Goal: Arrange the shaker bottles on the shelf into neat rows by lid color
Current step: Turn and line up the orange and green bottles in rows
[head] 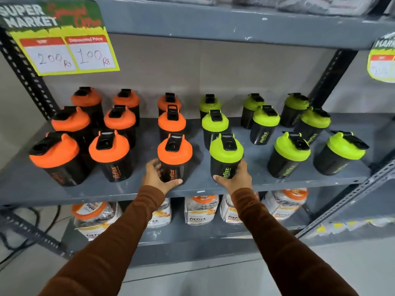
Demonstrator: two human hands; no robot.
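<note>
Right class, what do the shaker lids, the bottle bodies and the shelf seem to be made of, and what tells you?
Orange lid and green lid: probably moulded plastic, matte and evenly coloured, with black flip caps.
Bottle body: dark, likely plastic, smooth with a slight sheen and printed lettering.
Shelf: apparently grey-painted metal, with scuffs and perforated angle posts.

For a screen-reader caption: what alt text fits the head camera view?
Left hand grips an orange-lidded shaker and right hand a green-lidded shaker at the front of a grey shelf. Nine orange-lidded bottles stand left, nine green right, in rows.
</note>
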